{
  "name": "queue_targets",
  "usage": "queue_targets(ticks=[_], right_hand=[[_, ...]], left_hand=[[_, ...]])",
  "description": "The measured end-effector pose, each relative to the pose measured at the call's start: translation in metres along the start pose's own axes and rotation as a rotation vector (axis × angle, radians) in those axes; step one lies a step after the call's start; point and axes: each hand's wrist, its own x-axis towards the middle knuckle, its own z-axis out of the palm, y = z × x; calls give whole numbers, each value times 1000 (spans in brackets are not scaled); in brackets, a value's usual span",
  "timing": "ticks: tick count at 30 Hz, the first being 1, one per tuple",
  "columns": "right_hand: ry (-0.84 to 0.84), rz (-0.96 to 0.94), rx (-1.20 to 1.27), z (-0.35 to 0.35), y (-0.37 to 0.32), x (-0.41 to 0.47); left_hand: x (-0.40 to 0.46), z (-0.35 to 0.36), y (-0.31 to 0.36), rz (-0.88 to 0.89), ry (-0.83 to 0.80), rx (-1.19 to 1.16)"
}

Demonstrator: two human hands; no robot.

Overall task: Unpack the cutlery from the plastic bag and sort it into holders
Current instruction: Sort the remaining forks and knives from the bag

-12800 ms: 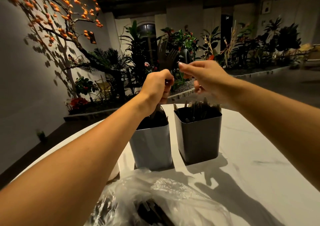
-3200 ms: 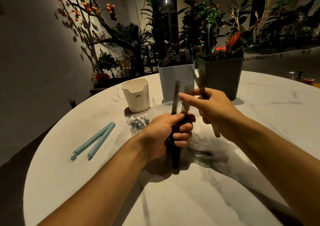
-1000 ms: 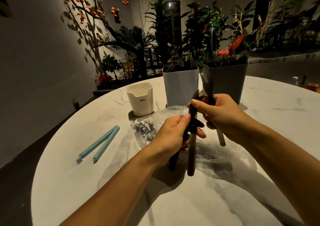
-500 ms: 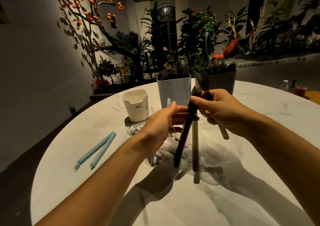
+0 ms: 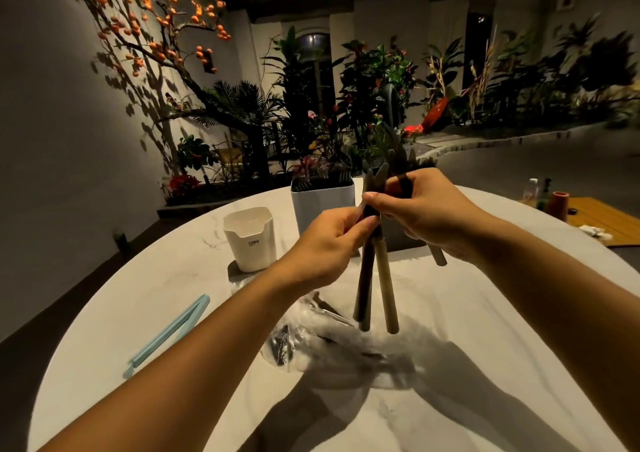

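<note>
Left hand [image 5: 329, 244] pinches slim matte cutlery handles [image 5: 372, 285] at frame centre | right hand [image 5: 426, 212] grips another dark piece [image 5: 437, 257] | crinkled clear plastic bag [image 5: 311, 341] lies below on marble table [image 5: 485, 330] | white notched holder [image 5: 250, 238], pale square holder [image 5: 322, 204] behind

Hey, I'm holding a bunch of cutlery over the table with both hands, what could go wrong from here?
1. The left hand only pinches the cutlery handles near their tops, and they splay apart below; one could slip onto the table.
2. The right hand grips another piece while helping, so its hold may loosen.
3. The plastic bag lies right underneath; a dropped piece could snag it or scatter what is inside.
</note>
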Motion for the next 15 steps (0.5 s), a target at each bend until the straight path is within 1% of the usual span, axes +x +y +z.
queue_targets(ticks=[3,7,12,15], right_hand=[[7,-64,9,-14,-9,8],[9,-139,-102,-33,-16,25],[82,-158,-145,-57,-17,52],[126,-179,-179,-66,-16,68]], left_hand=[[15,-4,12,38,24,3],[39,-6,29,51,17,11],[80,-11,46,57,43,145],[107,-16,48,86,86,216]])
